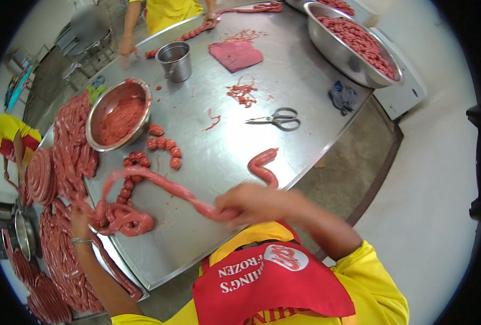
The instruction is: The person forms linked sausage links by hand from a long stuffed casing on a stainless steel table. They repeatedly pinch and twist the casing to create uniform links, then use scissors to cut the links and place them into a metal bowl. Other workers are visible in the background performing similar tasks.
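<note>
A long raw sausage rope [170, 187] stretches over the steel table, partly blurred by motion. My right hand [248, 203] is closed around it near the front edge, and a curved sausage piece [263, 167] lies just beyond that hand. At the left, my left hand [81, 221] is beside a looped sausage coil [129, 218] and touches the sausage there; its fingers are smeared by motion. Twisted sausage links [125, 190] lie beyond the coil, with a shorter string of links [170, 149] near them.
Long sausages [69, 143] are heaped along the left, with more [61, 260] nearer me. On the table [197, 260] stand a bowl of ground meat [91, 124], a steel cup [178, 67], black-handled scissors [286, 119] and a red cloth [237, 56]. A large meat basin [327, 51] stands far right. Co-workers stand beyond.
</note>
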The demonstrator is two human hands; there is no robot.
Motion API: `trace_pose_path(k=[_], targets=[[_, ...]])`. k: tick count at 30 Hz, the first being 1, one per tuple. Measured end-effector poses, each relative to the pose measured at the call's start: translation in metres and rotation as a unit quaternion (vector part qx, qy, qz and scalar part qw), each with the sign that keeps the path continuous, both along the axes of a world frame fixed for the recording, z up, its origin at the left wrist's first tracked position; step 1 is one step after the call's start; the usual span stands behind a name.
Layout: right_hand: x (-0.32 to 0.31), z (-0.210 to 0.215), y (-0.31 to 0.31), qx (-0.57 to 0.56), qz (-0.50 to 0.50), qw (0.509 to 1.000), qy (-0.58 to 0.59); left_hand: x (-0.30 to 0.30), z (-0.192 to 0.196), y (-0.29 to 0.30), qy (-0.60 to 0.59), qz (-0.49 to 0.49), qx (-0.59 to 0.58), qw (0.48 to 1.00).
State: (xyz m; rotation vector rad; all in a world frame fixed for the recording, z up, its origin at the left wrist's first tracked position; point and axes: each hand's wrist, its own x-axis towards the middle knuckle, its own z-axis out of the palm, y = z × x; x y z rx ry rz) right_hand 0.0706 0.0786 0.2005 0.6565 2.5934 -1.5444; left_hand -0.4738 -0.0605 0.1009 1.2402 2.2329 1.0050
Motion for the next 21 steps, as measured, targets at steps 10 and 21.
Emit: trace_pose_path(k=[10,21], targets=[[0.063,-0.141,0.012,0.326,-0.195,0.923,0.057,0.306,-0.06,0.023,0.071,-0.459,0.03,0.885],[0.098,-0.136,0.073,0.374,-0.256,0.871,-0.191,0.309,-0.053,0.056,0.181,-0.508,0.049,0.841]])
